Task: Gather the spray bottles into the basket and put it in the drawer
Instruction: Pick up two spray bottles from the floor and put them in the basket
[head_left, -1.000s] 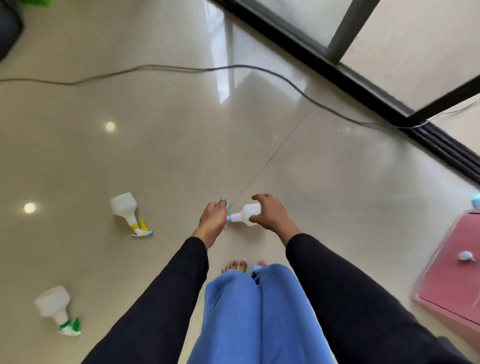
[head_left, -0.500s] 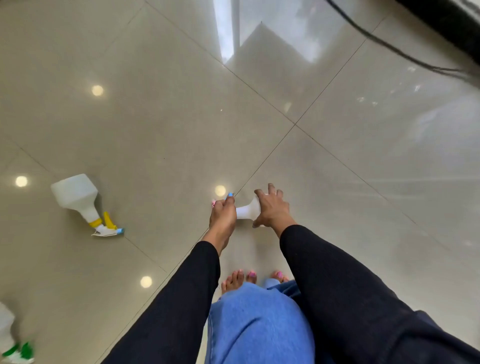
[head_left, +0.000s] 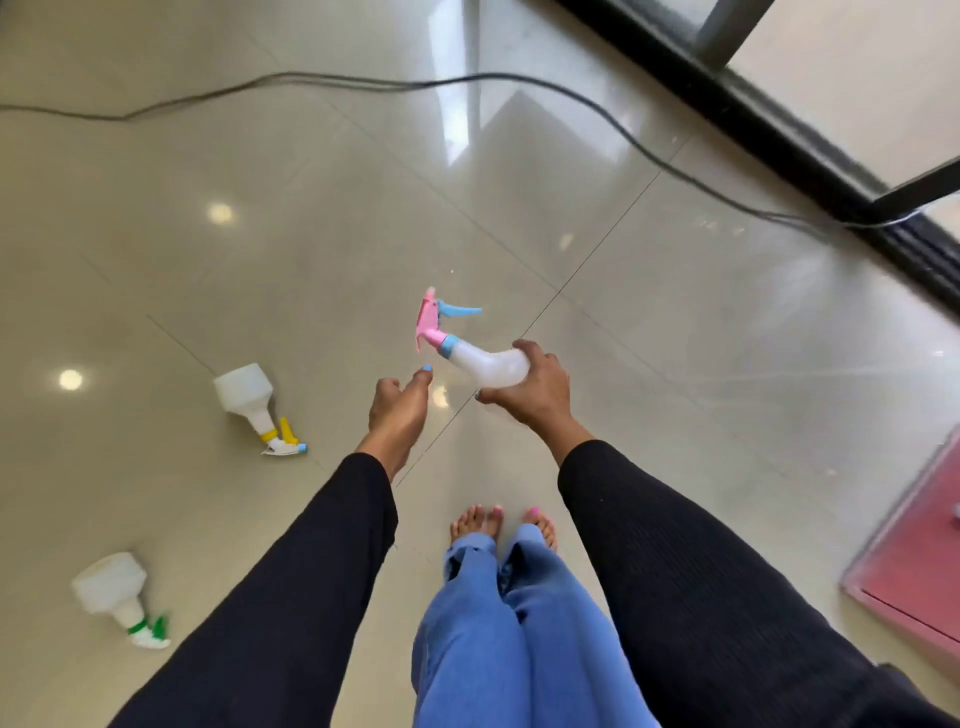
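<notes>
On the floor (head_left: 675, 415) lie two spray bottles (head_left: 244, 392); right hand (head_left: 535, 395) holds one.

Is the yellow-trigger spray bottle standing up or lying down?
Lying down: the yellow-trigger bottle rests on its side on the floor, nozzle toward the person.

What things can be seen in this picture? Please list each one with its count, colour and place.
pink-and-blue spray bottle: 1, translucent white body, pink head, blue trigger; held above the floor in the right hand
yellow-trigger spray bottle: 1, white; lying on the floor, left of centre
green-trigger spray bottle: 1, white; lying on the floor, lower left
cable: 1, black; across the floor at the top
door frame: 1, black; upper right
pink furniture: 1, pink; right edge, partly cut off
floor: glossy beige tiles
left hand: 1, open, empty, beside the held bottle
right hand: 1, closed on the bottle body
sleeves: 2, black
jeans: blue
feet: 2, bare
</notes>
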